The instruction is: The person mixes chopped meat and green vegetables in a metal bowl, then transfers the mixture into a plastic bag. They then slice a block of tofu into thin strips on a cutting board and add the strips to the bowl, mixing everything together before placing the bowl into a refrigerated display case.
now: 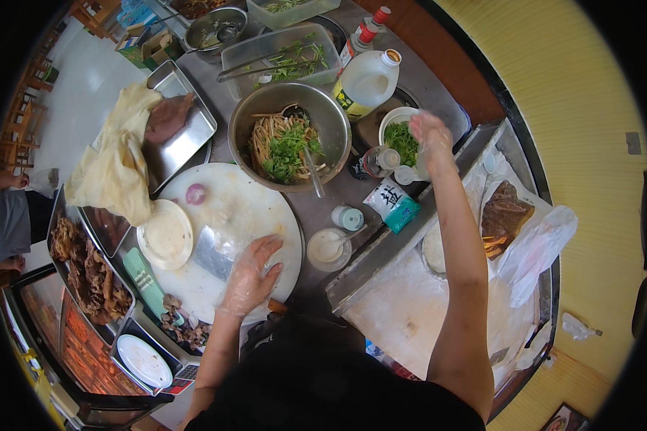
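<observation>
My left hand (250,277), in a clear plastic glove, hovers over the round white cutting board (237,183) with its fingers apart and nothing in it. Beneath it lies a cleaver (214,257), its wooden handle (276,307) towards me. My right hand (432,137), gloved and blurred, is at the right rim of a white tub (398,114) of green herbs (400,137); whether it holds anything is unclear. A steel bowl (331,113) beyond the board contains pale strips (264,134), chopped herbs (291,148) and a metal spoon (314,175).
A sauce bottle (374,162), a salt bag (392,204), a small jar (348,218) and a cup with a spoon (329,250) crowd the middle. A large jug (366,83) stands behind. Cooked meat (89,275) fills a left tray. Another person (9,215) is at far left.
</observation>
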Demonstrator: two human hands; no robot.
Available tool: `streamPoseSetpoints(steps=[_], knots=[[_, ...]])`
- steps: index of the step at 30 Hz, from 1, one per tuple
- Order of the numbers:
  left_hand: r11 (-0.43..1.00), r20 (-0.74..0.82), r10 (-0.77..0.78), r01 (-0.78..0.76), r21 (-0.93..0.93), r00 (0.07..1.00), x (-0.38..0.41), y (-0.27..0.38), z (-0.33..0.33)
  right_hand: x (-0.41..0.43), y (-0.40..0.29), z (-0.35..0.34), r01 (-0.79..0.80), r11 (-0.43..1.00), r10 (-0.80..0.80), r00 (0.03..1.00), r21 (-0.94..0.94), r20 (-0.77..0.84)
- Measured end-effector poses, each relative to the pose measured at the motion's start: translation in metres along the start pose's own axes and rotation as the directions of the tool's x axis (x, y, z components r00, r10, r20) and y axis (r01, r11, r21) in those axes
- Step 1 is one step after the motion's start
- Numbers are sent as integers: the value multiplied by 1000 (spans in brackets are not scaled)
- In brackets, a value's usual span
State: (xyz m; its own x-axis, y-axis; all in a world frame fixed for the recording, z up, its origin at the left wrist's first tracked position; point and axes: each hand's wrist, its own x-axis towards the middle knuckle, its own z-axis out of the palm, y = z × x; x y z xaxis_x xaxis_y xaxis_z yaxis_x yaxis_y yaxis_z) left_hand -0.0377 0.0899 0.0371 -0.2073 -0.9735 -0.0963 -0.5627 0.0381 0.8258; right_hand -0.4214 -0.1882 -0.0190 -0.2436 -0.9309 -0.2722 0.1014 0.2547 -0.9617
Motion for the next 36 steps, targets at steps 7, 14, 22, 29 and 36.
streamPoseSetpoints(steps=[7, 14, 22, 29, 36], knots=[[997, -29, 33, -31, 69, 999, -19, -9, -6, -76, 95, -6, -187, 787, 217, 976, -588, -20], [999, -102, 23, -19, 36, 995, -45, 2, -11, -82, 106, 71, 104, 994, -103, 994, -15, 36], [994, -185, -91, 101, 44, 978, -84, -27, -27, -100, 14, 85, 503, 808, -471, 864, -307, 176], [997, -232, -71, 75, 8, 970, -77, -30, -34, -109, -89, 137, 565, -361, 53, 807, -742, 589], [993, -235, -111, 101, -53, 966, -87, -42, -33, -110, -104, 167, 556, -632, 200, 790, -540, 580]])
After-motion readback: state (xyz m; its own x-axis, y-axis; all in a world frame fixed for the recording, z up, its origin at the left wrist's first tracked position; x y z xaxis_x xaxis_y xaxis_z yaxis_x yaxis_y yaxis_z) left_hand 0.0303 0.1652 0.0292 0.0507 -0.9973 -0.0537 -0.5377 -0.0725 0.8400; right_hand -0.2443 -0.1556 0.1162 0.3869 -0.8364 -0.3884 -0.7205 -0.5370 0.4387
